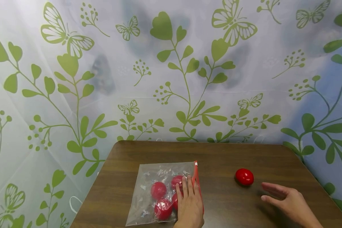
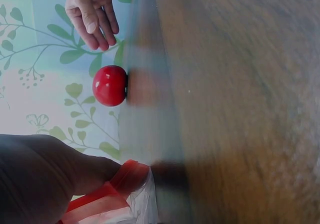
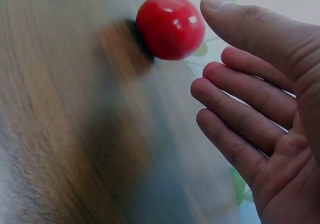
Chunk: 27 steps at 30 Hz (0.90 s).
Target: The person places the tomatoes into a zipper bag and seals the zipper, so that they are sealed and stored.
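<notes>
A clear plastic zip bag (image 1: 148, 171) with a red zip edge lies flat on the table, several red balls (image 1: 158, 190) inside it. My left hand (image 1: 190, 202) rests on the bag near that edge, fingers straight over some of the balls. In the left wrist view the thumb touches the red zip edge (image 2: 131, 176). One more glossy red ball (image 1: 244, 176) sits on the table to the right of the bag. Beside it, on its right, my right hand (image 1: 290, 201) hovers with relaxed fingers and nothing in them, apart from the ball.
The brown wooden table (image 1: 216, 155) has rounded back corners. Behind it hangs a pale curtain (image 1: 131, 88) printed with green leaves and butterflies. A white loop of cord (image 1: 74, 202) shows left of the table.
</notes>
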Available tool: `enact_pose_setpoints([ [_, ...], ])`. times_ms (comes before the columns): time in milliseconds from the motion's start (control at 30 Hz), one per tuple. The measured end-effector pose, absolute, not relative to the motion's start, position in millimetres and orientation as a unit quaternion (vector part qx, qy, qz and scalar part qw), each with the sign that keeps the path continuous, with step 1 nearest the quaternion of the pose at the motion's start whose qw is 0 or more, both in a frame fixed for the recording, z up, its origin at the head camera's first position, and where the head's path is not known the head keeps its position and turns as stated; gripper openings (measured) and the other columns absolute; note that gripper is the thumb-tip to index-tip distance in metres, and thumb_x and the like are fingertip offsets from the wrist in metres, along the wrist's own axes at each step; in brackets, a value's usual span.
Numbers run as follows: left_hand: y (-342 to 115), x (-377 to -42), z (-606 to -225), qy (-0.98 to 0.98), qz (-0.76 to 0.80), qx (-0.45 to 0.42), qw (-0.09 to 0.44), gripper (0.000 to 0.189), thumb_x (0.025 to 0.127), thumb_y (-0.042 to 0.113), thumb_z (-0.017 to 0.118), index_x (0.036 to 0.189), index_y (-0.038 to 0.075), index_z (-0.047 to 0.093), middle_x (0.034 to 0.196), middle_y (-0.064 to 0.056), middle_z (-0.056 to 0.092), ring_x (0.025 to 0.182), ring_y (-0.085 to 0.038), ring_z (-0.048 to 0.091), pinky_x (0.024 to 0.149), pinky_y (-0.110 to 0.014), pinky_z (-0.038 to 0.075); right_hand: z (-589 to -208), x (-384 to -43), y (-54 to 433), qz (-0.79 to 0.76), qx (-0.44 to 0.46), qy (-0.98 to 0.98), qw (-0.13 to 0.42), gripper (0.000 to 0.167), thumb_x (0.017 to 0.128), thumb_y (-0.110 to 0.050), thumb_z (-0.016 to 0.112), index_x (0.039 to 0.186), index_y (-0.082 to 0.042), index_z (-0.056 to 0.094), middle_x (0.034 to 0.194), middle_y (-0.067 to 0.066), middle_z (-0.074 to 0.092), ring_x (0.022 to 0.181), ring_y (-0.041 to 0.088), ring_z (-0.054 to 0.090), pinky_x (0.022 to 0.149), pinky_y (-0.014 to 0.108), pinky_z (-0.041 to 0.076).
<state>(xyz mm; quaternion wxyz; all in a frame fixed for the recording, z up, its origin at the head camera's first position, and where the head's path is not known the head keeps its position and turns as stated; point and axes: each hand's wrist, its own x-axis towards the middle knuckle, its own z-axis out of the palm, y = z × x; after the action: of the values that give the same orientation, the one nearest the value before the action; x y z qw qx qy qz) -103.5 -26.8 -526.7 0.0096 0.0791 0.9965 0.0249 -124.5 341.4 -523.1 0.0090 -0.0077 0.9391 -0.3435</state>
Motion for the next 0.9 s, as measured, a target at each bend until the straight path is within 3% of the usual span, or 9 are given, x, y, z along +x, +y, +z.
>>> enact_pose_setpoints([
  [333,-25.0,-103.2,-525.9,0.997,0.027,0.074,0.016,0.124,0.056,0.034,0.106,0.162,0.012,0.046,0.178,-0.015,0.034,0.167,-0.041,0.028,0.133,-0.064,0.026,-531.1,-135.0,347.4,-0.349,-0.022,0.937,-0.013,0.057,0.093,-0.039,0.089,0.138,-0.005,0.075,0.133,0.017,0.078,0.103,-0.016,0.066,0.078,0.008,0.053],
  [900,-24.5,-105.6,-524.9,0.996,0.039,0.068,0.035,0.124,0.058,0.032,0.105,0.165,0.013,0.044,0.179,-0.013,0.034,0.168,-0.041,0.026,0.134,-0.063,0.025,-538.8,-162.2,336.2,-0.371,-0.013,0.928,0.008,0.072,0.094,-0.046,0.086,0.148,-0.002,0.067,0.144,0.022,0.071,0.105,-0.009,0.071,0.080,0.015,0.059],
])
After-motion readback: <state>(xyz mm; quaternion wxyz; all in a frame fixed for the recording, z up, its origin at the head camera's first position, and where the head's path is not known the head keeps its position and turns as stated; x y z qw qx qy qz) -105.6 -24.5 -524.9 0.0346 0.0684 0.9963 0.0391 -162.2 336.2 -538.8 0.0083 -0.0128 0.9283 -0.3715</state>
